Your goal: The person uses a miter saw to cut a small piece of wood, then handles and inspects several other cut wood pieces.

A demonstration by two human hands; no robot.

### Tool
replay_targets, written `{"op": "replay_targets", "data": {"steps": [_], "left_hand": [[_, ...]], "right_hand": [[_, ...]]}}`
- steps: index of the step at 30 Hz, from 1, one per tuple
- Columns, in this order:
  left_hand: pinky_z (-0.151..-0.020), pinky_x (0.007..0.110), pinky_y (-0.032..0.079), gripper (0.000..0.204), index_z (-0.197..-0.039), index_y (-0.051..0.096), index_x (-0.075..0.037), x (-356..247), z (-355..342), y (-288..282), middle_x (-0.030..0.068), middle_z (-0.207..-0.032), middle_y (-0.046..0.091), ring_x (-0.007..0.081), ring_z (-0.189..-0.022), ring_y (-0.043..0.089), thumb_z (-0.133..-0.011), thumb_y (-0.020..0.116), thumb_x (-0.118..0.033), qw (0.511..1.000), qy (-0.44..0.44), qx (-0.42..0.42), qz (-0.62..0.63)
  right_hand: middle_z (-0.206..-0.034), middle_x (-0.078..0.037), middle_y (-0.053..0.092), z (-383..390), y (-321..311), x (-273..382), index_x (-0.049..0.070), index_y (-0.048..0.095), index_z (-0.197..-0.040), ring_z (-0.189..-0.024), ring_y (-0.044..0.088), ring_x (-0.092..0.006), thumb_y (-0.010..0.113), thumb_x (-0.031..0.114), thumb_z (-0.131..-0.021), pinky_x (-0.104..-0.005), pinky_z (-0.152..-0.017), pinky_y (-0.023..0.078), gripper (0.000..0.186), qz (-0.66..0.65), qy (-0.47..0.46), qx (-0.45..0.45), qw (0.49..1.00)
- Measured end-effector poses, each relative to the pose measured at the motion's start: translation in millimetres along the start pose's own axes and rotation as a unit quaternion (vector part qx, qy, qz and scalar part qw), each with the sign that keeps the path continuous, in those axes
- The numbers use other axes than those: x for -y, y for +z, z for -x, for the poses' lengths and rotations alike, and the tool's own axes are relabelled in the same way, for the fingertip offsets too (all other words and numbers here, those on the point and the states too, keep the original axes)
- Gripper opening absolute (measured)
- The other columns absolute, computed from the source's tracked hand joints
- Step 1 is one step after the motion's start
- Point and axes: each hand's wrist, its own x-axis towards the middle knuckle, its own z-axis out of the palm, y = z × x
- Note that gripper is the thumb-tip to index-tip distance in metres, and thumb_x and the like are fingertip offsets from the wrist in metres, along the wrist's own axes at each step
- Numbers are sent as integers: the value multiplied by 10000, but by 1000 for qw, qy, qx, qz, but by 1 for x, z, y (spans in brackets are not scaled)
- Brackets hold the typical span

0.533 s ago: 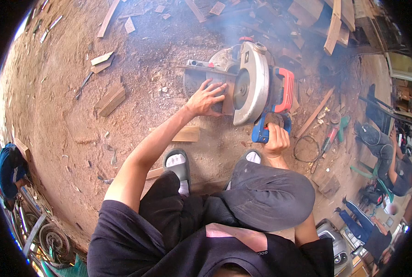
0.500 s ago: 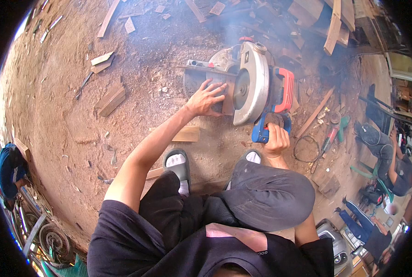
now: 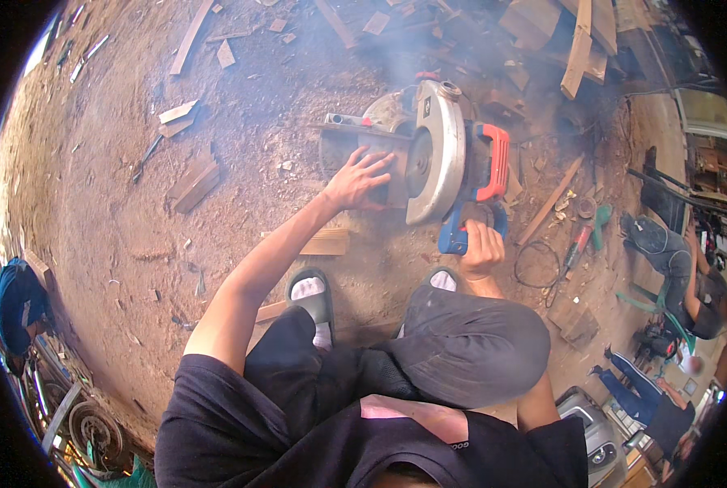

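A miter saw (image 3: 445, 146) stands on the dirt floor ahead of me, with a rounded metal guard and a red motor housing. My right hand (image 3: 482, 248) is wrapped round its blue handle (image 3: 453, 234). My left hand (image 3: 357, 180) lies with fingers spread over a piece of wood (image 3: 397, 189) beside the guard, pressing it at the saw's fence. The guard hides the blade and its contact with the wood. Blue-grey smoke hangs around and beyond the saw.
A wood block (image 3: 326, 241) lies between the saw and my sandals. An angle grinder (image 3: 579, 242) and its looped cord rest at right. Offcuts (image 3: 194, 185) are scattered left and far. Other people (image 3: 664, 244) are at far right; bicycle parts (image 3: 95, 429) sit lower left.
The smoke has spread nearer, hazing my left hand and the saw. The whole view has shifted slightly. Both hands keep their places on the wood and the handle.
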Motion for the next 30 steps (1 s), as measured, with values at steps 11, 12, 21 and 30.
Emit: {"op": "replay_targets", "data": {"steps": [11, 12, 21, 30], "left_hand": [[-1254, 587, 225, 589, -1127, 608, -164, 1, 9, -8, 96, -1550, 451, 278, -1457, 393, -726, 817, -541, 999, -11, 33, -27], [-1257, 589, 226, 597, -1118, 595, -160, -2, 2, -5, 96, -1555, 446, 278, -1455, 395, -721, 825, -542, 1000, -6, 21, -20], [-1257, 589, 225, 563, -1127, 599, -162, -1, 7, -5, 97, -1550, 449, 282, -1455, 396, -754, 811, -525, 1000, -11, 22, -12], [-1266, 591, 234, 561, -1087, 565, -152, -5, -1, -4, 87, -1530, 460, 275, -1441, 409, -737, 837, -497, 1000, -3, -6, 7]], "right_hand": [[-849, -94, 665, 9, 12, 4, 11, 680, -1028, -721, 665, -306, 538, 546, -995, -399, -667, 513, 554, -29, 16, 11, 999], [-840, -85, 661, 4, 3, 1, 19, 684, -1021, -710, 662, -292, 582, 445, -946, -389, -660, 511, 444, -14, 7, 11, 1000], [-813, -64, 652, -3, 3, 5, 37, 690, -1005, -684, 655, -256, 668, 216, -829, -360, -651, 505, 252, -5, -8, -3, 1000], [-830, -95, 670, 6, 3, -2, 21, 688, -1001, -707, 669, -301, 633, 379, -915, -395, -654, 510, 372, 1, 14, 17, 1000]]}}
